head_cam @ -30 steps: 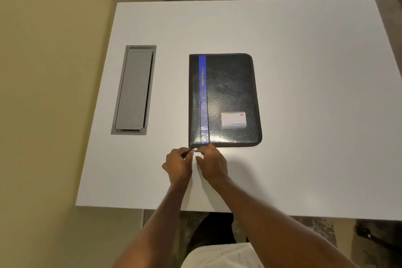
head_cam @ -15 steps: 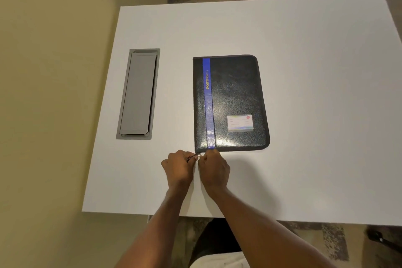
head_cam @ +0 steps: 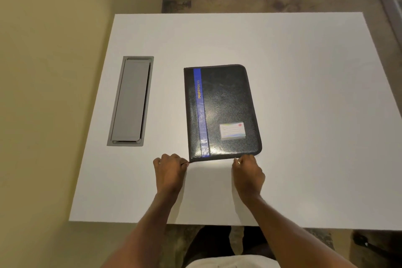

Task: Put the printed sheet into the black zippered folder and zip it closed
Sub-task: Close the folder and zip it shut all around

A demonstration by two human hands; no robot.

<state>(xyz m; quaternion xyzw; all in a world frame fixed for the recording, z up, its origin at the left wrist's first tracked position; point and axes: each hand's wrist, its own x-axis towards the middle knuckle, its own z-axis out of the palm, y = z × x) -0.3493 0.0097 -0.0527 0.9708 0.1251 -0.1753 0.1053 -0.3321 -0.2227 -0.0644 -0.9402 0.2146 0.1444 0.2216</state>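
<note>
The black zippered folder (head_cam: 224,111) lies flat and closed on the white table (head_cam: 304,93), with a blue stripe down its left side and a small label card near its lower right. My left hand (head_cam: 169,172) pinches the folder's near left corner at the zipper end. My right hand (head_cam: 248,174) is at the near edge toward the right corner, fingers pinched on the zipper pull (head_cam: 235,159). No printed sheet is visible.
A grey recessed cable hatch (head_cam: 130,102) is set into the table left of the folder. A beige wall runs along the left. The table's near edge is just in front of my body; patterned floor lies beyond the far edge.
My right hand has slid right along the folder's near edge, away from my left hand, which stays at the left corner. The camera view shifted slightly.
</note>
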